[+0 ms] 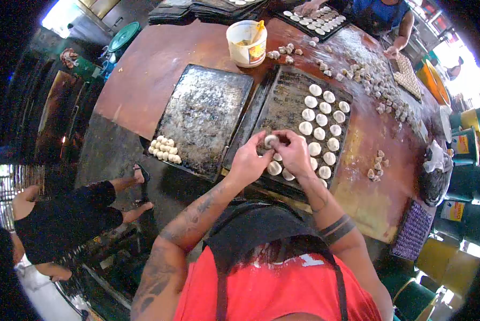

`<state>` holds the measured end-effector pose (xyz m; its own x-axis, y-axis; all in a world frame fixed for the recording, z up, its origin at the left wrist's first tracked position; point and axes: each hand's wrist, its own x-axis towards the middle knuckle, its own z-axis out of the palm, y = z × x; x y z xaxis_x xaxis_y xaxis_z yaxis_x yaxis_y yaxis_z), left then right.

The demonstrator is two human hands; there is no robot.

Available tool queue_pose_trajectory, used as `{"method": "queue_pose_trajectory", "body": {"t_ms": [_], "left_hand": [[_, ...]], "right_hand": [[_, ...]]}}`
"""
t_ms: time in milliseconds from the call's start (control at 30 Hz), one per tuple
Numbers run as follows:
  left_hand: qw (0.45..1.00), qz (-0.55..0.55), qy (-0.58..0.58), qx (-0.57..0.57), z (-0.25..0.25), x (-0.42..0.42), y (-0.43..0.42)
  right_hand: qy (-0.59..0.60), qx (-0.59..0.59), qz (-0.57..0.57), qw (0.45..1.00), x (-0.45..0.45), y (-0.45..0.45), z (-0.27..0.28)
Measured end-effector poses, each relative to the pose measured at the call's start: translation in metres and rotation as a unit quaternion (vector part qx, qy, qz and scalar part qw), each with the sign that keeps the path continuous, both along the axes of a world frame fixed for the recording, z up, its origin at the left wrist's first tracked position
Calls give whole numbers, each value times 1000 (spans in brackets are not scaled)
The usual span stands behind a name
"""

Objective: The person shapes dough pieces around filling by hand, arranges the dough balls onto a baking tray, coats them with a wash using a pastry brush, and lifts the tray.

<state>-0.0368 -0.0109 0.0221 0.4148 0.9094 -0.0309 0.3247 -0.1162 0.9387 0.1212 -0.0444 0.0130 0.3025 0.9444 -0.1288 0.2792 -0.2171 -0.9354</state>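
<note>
Over R tray [288,99], dough pc [271,141] is gripped btwn fingertips of L hand [250,160] & R hand [295,152]; fingers of both are curled in around it. Two-sided grip is prob. used so pc can be turned & shaped w/o being squashed. Rounds [328,97] are set in rough rows, apart, prob. so that sticking is avoided. Small balls [165,150] are kept bunched at near L corner of L tray [197,107], prob. for easy reach. Lumps [376,80] are scattered on table [154,67] past R tray; tub [246,51] is stood beyond trays.

Pos.: dough pc is held up btwn hands, above near part of R tray; nearest rounds lie just under/beside R hand. Pc partly hidden by fingers; underside can't be seen.
</note>
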Motion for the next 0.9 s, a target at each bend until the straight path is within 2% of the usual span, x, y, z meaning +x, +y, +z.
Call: {"method": "queue_pose_trajectory", "body": {"t_ms": [67,100,167,200,267,300,333,433,467,500,533,567,600,633,700,733,833,900], "left_hand": [[999,40,-2,12,-33,-14,7],[998,60,-2,17,-31,-21,8],[997,69,-1,-27,-25,-40,11],[997,69,19,-30,-32,-56,17],[995,78,47,-50,-45,-91,30],[988,78,115,-65,-36,-106,35],[979,63,183,-63,-34,-121,44],[919,42,392,-16,-31,-160,85],[893,63,445,31,-27,-173,95],[861,81,496,80,-21,-183,103],[829,107,529,148,-17,-189,105],[791,135,557,213,-15,-195,105],[786,109,566,226,-25,-208,110],[784,98,574,215,-40,-220,118],[781,78,590,191,-66,-234,133],[784,88,578,206,-68,-232,133],[829,109,527,148,-34,-188,124],[934,140,329,-10,-44,-157,124]], "right_hand": [[-54,-35,30,998,-5,4,-21],[-158,-33,69,984,-8,6,-25],[-359,-21,147,922,-12,10,-32],[-326,-52,149,932,-15,8,-19],[-350,64,164,920,-24,-8,-18],[-360,120,168,910,-29,-17,-19],[-422,84,240,870,-37,-24,-19],[-377,104,281,876,-27,-23,-37],[-360,39,306,881,-5,-9,-38],[-219,-71,175,957,18,-4,3],[-253,68,49,964,45,-16,6],[-306,111,-58,944,87,-27,-15],[-347,146,-169,911,129,-39,-34],[-467,58,-212,857,172,-63,-48],[-537,-115,-308,777,234,-113,-64],[-633,-110,-328,692,255,-148,-88],[-502,-101,-243,824,273,-197,-100],[-449,-171,-288,828,266,-212,-97]]}}
